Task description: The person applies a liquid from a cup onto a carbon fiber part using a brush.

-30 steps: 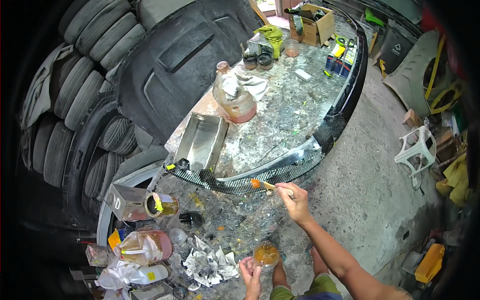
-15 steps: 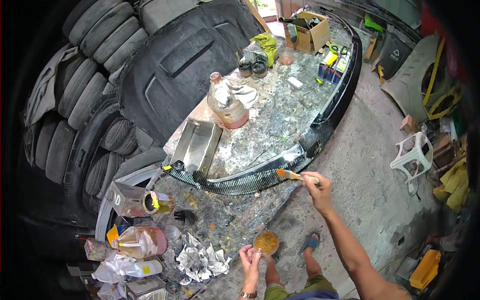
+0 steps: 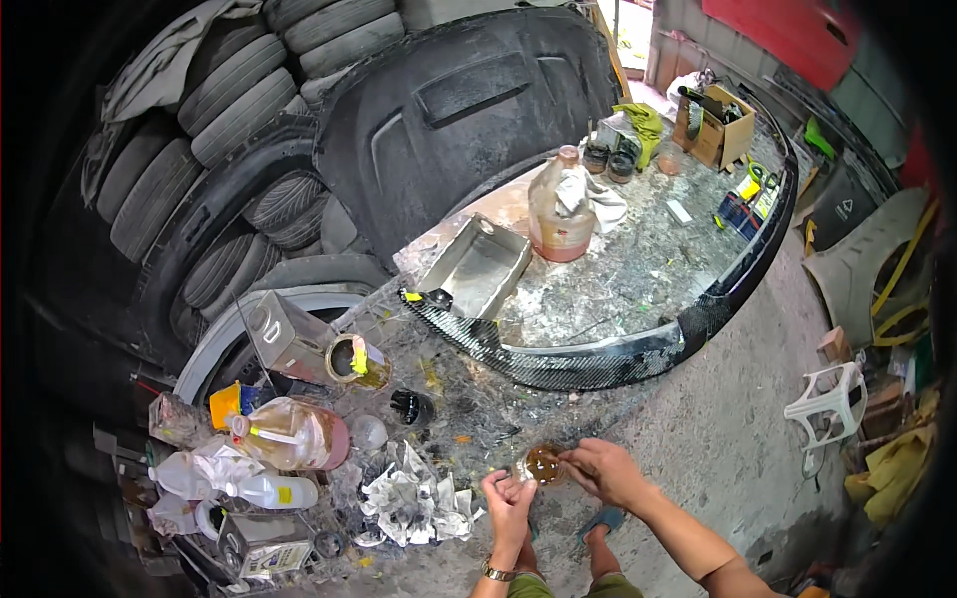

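Observation:
My left hand [image 3: 510,505] pinches the side of a small clear cup [image 3: 544,460] holding amber liquid, over the near edge of the bench. At the cup's other side is my right hand [image 3: 606,472], its fingers closed on the paintbrush. The brush is mostly hidden by the fingers and the cup, its bristle end at the liquid. Beyond both hands lies a long curved black car trim piece [image 3: 598,370], with woven carbon-fibre cloth along its near stretch; neither hand touches it.
Crumpled paper [image 3: 414,498], an open tin [image 3: 359,361], a black cup [image 3: 410,407] and a large plastic jug [image 3: 299,435] crowd the bench's left. Behind the trim stand a metal tray [image 3: 477,267] and a cloth-draped jug [image 3: 558,224]. A white stool [image 3: 829,399] is at right.
My right hand has brought the brush from the trim's cloth edge down and left to the cup. The view has swung left, and the left hand still holds the cup.

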The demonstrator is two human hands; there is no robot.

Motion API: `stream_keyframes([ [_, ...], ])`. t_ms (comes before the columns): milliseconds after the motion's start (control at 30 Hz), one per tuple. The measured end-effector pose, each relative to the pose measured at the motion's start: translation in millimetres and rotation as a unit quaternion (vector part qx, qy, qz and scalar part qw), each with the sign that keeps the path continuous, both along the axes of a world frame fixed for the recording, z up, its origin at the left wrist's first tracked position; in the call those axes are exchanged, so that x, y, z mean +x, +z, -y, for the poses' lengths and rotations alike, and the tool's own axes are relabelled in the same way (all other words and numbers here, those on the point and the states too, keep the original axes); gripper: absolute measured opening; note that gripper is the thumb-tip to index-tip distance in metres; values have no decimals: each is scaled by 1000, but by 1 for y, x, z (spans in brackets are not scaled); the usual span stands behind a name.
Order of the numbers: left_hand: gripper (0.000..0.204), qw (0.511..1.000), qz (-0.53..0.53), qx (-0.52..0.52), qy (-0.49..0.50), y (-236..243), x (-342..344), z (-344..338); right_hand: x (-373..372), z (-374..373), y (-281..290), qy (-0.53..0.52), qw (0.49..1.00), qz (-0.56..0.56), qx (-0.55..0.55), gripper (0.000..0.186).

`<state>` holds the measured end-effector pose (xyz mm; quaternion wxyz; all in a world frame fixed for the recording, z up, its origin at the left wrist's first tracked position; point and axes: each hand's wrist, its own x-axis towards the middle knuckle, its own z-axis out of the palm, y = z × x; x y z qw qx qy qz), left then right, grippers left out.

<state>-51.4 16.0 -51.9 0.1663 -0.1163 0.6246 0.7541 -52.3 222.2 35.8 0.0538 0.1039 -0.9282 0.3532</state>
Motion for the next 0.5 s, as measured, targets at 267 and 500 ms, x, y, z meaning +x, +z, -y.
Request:
stream_keyframes([
  [267,53,996,-5,22,89,-8,-66,29,-51,20,-31,-311,793,59,-520,16],
  [500,53,998,-19,3,61,-16,-93,57,-116,52,-58,-374,802,-2,-466,13],
])
